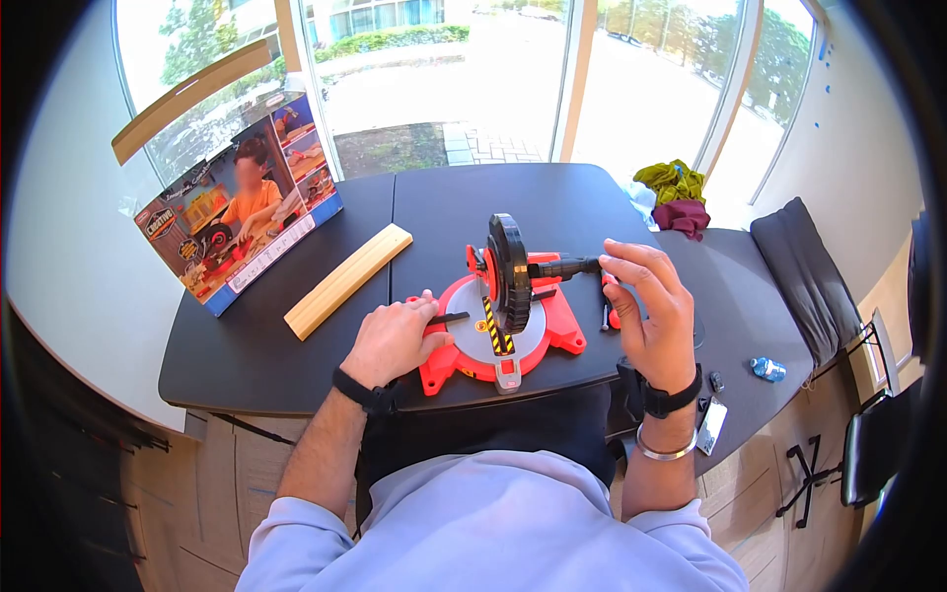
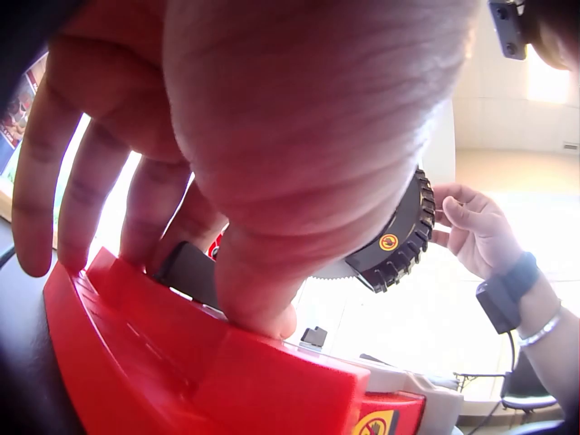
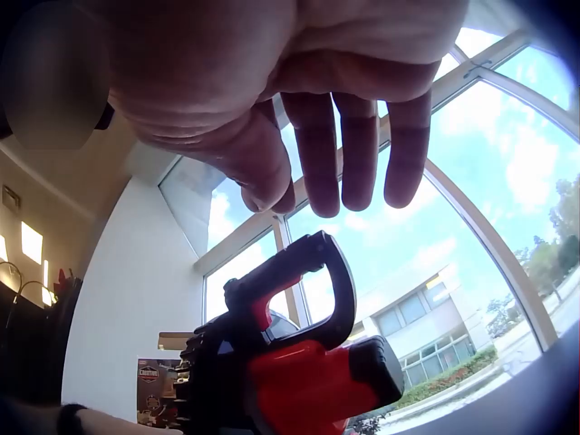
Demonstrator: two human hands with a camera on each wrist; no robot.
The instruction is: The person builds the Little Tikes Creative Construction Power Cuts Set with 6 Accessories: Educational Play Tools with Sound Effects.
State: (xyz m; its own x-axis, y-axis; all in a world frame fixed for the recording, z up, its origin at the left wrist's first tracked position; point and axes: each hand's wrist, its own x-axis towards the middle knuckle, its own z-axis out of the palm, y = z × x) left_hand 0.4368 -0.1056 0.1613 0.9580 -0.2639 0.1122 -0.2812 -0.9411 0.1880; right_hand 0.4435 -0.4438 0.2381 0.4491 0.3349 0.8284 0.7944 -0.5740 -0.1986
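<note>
A red and black toy miter saw [image 1: 563, 323] stands on the dark table. My left hand [image 1: 388, 342] rests on the left end of its base; in the left wrist view the left hand [image 2: 290, 136] has spread fingers and the thumb touching the red base [image 2: 208, 372], beside a black bar. The black disc [image 1: 509, 271] stands raised over the grey round plate. My right hand [image 1: 651, 311] is held at the right of the black handle [image 1: 567, 267]. In the right wrist view, the loosely bent fingers of the right hand [image 3: 299, 82] hang above the handle [image 3: 342, 299], apart from it.
A wooden block [image 1: 348, 281] lies left of the saw, with a printed toy box [image 1: 237, 202] behind it. Green and maroon cloths [image 1: 674, 192] sit at the back right. On the right are a blue-labelled bottle [image 1: 767, 369] and a phone [image 1: 710, 426]. Office chair at far right.
</note>
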